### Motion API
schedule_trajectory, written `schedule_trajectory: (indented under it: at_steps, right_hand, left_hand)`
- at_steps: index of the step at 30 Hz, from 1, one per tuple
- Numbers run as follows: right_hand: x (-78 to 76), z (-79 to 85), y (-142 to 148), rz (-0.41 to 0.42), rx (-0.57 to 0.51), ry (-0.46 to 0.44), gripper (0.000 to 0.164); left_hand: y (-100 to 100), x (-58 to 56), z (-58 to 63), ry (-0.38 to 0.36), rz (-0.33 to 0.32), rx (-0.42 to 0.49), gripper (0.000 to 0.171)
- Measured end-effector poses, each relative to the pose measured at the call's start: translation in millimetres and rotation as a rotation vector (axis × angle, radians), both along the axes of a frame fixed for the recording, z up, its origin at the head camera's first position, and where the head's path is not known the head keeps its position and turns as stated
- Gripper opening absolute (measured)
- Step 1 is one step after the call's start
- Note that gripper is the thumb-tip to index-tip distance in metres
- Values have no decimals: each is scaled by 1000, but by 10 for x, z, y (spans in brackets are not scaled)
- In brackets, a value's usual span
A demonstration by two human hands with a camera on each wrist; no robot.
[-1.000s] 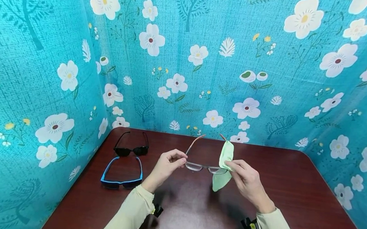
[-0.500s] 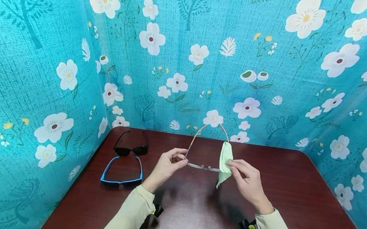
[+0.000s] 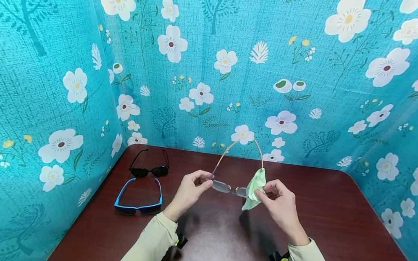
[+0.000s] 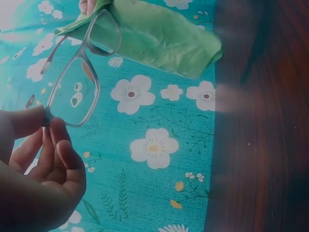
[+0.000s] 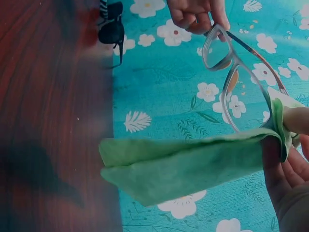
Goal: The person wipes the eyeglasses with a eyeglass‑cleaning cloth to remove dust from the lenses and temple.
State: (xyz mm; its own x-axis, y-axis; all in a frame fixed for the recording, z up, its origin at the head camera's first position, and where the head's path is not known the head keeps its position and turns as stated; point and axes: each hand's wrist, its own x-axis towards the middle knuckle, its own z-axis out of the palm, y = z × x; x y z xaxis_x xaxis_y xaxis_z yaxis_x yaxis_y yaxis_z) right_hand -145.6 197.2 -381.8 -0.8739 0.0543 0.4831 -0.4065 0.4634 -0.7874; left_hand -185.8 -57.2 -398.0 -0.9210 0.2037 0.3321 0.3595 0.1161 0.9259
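Note:
A pair of clear-lensed eyeglasses (image 3: 221,186) with a thin grey frame is held up over the table between both hands, temples unfolded and pointing away. My left hand (image 3: 191,192) pinches the frame's left corner at the hinge, thumb against fingers, as the left wrist view shows closely. At the other end my right hand (image 3: 280,206) pinches a light green cloth (image 3: 254,192), folded over the right corner of the frame. In the right wrist view the cloth (image 5: 188,166) hangs down in a long flap and covers that corner and part of the temple.
Black sunglasses (image 3: 150,171) lie at the table's back left. In front of them lie blue-framed sunglasses (image 3: 138,209), close to the left forearm. The dark red wooden table (image 3: 333,220) meets a turquoise flowered curtain (image 3: 213,66) at its back and sides.
The eyeglasses have tilted up and back again, so their lenses face the head camera once more. The right hand has shifted its fingers on the cloth, which now bunches around the frame's corner.

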Motion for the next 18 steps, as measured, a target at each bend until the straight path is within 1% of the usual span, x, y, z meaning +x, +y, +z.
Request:
schedule_trajectory:
  at_steps: [2,5,8,11,14,18]
  right_hand:
    - [11,4,-9,4,-22,-37,22]
    - [23,16,-20,9,-43,-68,22]
    - [23,33,-32,4,-73,-99,23]
    - [11,30,-28,5,-93,-131,25]
    - [-11,-12,-3,-1,-63,-126,27]
    - [-83,-145,65,-53,-4,-114,26]
  left_hand:
    - [9,-46,-80,10,26,-16,16]
    - [15,-121,-199,42,60,-52,16]
    - [12,-132,-223,97,85,-101,13]
    - [10,-125,-231,135,93,-131,11]
    - [10,-111,-230,158,85,-130,8]
    - [10,-96,-224,162,77,-137,8]
